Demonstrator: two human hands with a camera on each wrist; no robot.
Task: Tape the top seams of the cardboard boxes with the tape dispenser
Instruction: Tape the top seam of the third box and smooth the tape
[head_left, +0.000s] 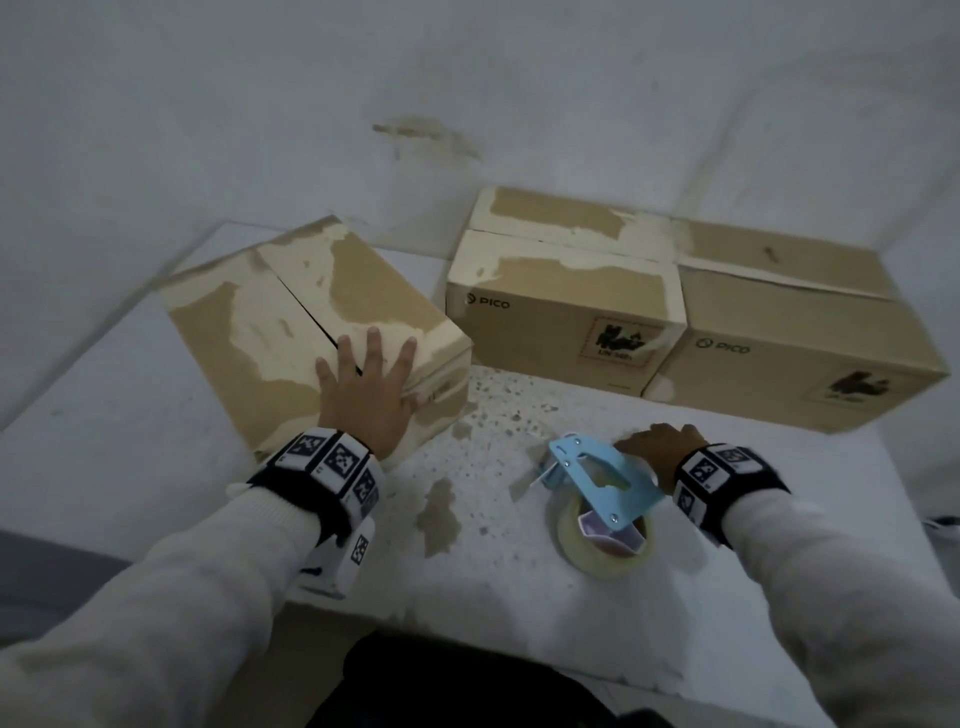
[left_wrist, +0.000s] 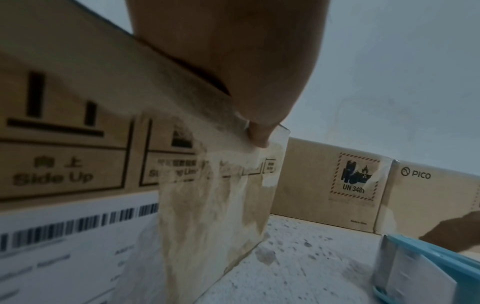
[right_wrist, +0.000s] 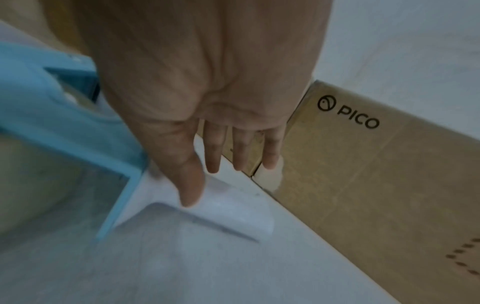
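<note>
My left hand (head_left: 363, 387) lies flat, fingers spread, on the near box (head_left: 311, 332), its seam untaped. My right hand (head_left: 657, 447) hangs slack, empty, just right of the dispenser (head_left: 597, 480). Two boxes (head_left: 566, 306) sit behind it.

The three boxes are tan brown with pale, whitish patches where the surface is torn: the near box (head_left: 311, 332), the middle box (head_left: 561, 312) and the right box (head_left: 795, 338). The near box carries a white label (left_wrist: 64, 246) with a black barcode, and black printed symbols. The middle box shows a black hazard mark in a red-striped frame. The tape dispenser (head_left: 597, 473) is light blue; its tape roll (head_left: 597, 551) is cloudy beige. The table (head_left: 519, 597) is white, speckled with grey-brown spots. Both sleeves are white, and the wristbands (head_left: 322, 467) are black with black-and-white square codes.
</note>
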